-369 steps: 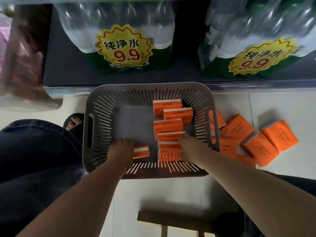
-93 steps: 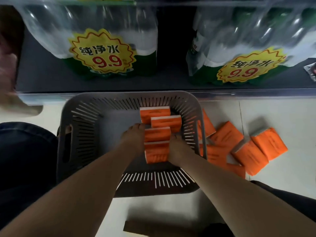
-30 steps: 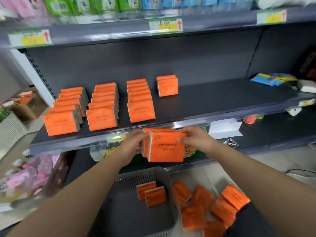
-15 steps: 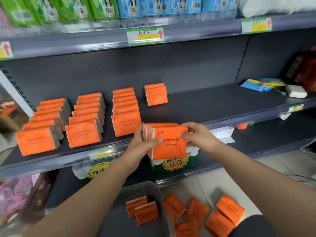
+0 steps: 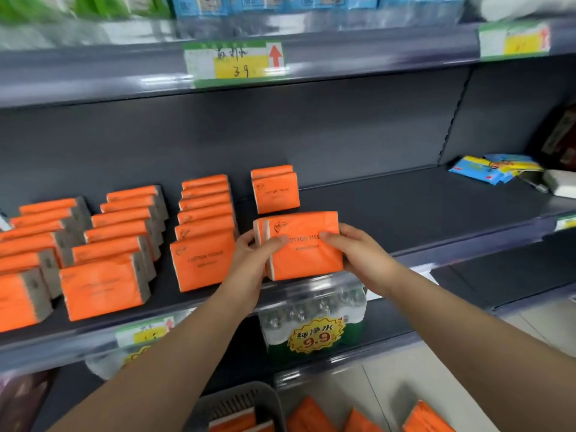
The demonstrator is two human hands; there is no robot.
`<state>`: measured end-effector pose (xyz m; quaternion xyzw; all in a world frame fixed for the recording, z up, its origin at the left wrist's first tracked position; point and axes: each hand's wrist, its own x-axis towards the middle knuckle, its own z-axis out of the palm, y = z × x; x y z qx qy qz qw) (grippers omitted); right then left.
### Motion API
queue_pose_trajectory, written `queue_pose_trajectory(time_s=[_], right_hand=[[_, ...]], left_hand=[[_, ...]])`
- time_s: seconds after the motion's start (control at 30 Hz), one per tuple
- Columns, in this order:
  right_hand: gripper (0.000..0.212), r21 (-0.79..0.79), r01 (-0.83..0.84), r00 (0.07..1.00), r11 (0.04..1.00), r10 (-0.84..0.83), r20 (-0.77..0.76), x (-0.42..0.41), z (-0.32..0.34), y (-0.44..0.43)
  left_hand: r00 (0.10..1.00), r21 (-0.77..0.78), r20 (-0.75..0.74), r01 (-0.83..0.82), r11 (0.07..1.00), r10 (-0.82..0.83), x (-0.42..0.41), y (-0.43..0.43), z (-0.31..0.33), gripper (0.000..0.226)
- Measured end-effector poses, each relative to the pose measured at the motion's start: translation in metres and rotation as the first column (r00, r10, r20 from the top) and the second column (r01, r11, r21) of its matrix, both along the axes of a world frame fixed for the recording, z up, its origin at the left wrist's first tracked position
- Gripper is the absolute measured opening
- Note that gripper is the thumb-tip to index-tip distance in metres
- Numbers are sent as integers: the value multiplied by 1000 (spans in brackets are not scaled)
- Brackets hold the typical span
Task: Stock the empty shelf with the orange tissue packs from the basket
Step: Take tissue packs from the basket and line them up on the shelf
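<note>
- The left hand [image 5: 251, 260] and right hand [image 5: 353, 254] each clasp one end of a small bundle of orange tissue packs [image 5: 307, 247], held upright over the front edge of the shelf [image 5: 405, 210]
- The bundle lines up with the short fourth row [image 5: 275, 190] near the shelf's back edge; more packs lie in the basket [image 5: 249, 400] below
- Risk: the rear packs are only squeezed between the palms, so loosening early could drop one off the front edge
- Risk: sliding in askew could topple the neighbouring row [image 5: 204, 232]
</note>
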<state>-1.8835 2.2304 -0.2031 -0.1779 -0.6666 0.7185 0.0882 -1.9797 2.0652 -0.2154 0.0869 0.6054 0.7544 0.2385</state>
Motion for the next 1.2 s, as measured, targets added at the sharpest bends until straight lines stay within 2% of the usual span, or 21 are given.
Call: queue_pose_trajectory(time_s=[0.2, 0.33, 0.5, 0.63, 0.7, 0.83, 1.03, 1.2], right_hand=[[28, -2, -11, 1000, 1000, 11, 9, -44, -5, 23], [25, 5, 40, 999, 999, -40, -5, -74, -8, 30], [28, 70, 65, 998, 995, -63, -24, -103, -14, 37], [32, 103, 83, 996, 991, -84, -3, -119, -21, 41], [31, 111, 90, 996, 990, -90, -2, -126, -25, 44], [35, 136, 84, 996, 987, -84, -4, -136, -33, 46], [43, 195, 52, 998, 980, -59, 31, -144, -39, 44], [45, 209, 39, 998, 977, -47, 35, -146, -39, 40]], left_hand=[[998, -50, -69, -5, 999, 2, -43, 31, -7, 55], [993, -115, -115, -40, 993, 26, -64, 43, -6, 75], [988, -125, -152, -15, 992, -5, -89, 53, -12, 57], [985, -161, -166, -65, 985, 38, -105, 66, -18, 43], [985, -176, -168, -70, 982, 40, -107, 73, -18, 46], [990, -183, -123, -85, 979, 63, -109, 80, -18, 67], [983, -158, -154, -125, 980, 100, -116, 85, -26, 30], [983, -146, -155, -126, 981, 103, -118, 90, -32, 31]])
